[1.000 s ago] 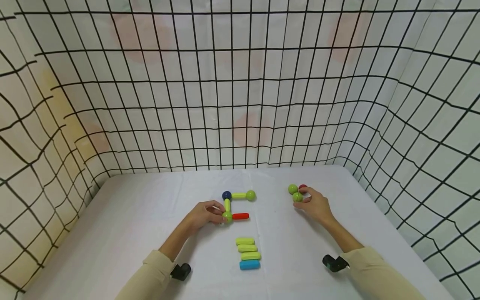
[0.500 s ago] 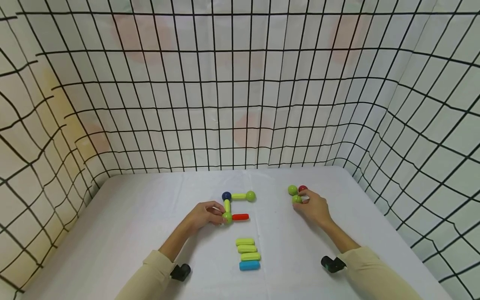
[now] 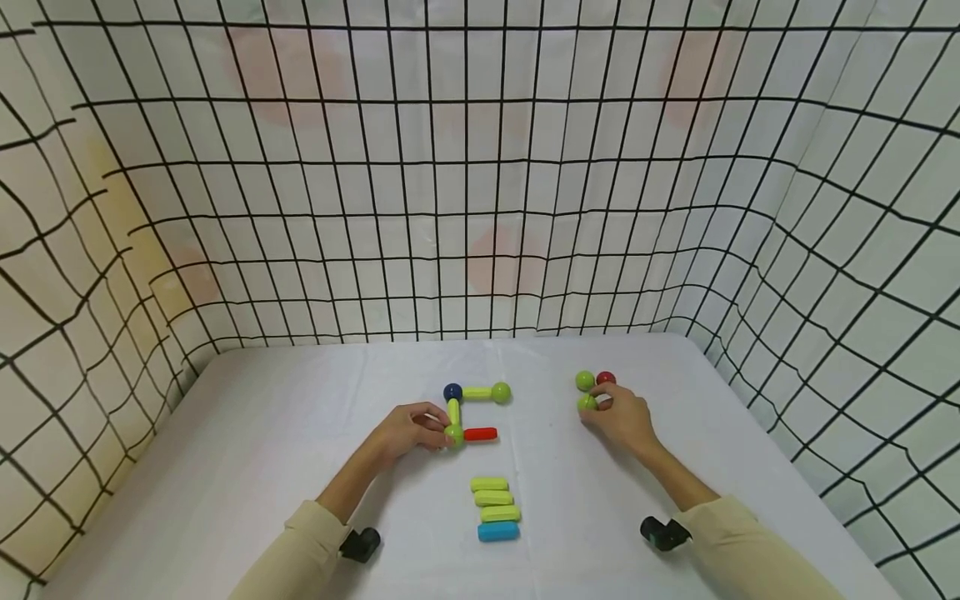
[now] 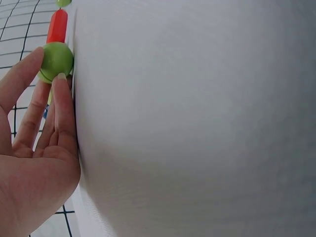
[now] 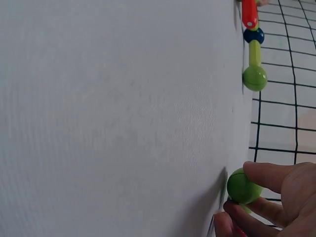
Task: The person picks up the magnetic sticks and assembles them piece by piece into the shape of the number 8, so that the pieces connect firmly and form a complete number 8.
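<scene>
Lying on the table (image 3: 262, 467), a red ball (image 3: 606, 378) and a loose green ball (image 3: 584, 380) are just beyond the right hand (image 3: 624, 419), which holds another green ball (image 3: 587, 403) in a narrow pinch. Three yellow-green sticks (image 3: 493, 498) and a blue stick (image 3: 498, 532) make a row between the forearms (image 3: 352, 481); a black net (image 3: 466, 212) stands behind. The left hand (image 3: 407, 432), pointing inward, pinches the green corner ball (image 3: 454, 435) of the joined shape (image 3: 453, 412), beside its red stick (image 3: 481, 434).

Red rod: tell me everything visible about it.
The red rod is short, straight, smooth and plastic-looking, with flattened sides and a small pale dot on its free end. It lies roughly level, one end meeting the green ball held in the left grip; the other points to the person's right. Whether its underside touches the white table is unclear.
</scene>
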A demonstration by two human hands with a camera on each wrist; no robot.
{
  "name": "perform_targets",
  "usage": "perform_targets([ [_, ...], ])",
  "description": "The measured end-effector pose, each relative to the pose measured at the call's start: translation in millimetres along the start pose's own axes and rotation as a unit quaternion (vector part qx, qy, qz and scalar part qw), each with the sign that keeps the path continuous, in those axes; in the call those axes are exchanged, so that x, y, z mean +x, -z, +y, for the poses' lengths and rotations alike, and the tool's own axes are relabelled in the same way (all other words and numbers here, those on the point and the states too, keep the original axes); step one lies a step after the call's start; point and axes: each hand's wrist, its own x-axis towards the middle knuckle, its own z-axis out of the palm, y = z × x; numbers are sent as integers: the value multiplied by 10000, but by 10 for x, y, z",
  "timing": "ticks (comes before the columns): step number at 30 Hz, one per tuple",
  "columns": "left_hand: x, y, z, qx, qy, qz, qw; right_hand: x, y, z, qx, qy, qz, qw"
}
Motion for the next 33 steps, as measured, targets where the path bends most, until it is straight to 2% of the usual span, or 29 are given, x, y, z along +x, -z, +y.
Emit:
perform_targets([
  [12,4,17,-10,11,-27,10,10000,-93,-198,-303,170,228,-406,9988],
  [22,4,10,-9,1,-65,-20,10000,-208,-406,-597,205,249,-710,9970],
  [33,-13,1,12,40,-68,31,10000,-319,-555,-797,402,455,-859,9945],
])
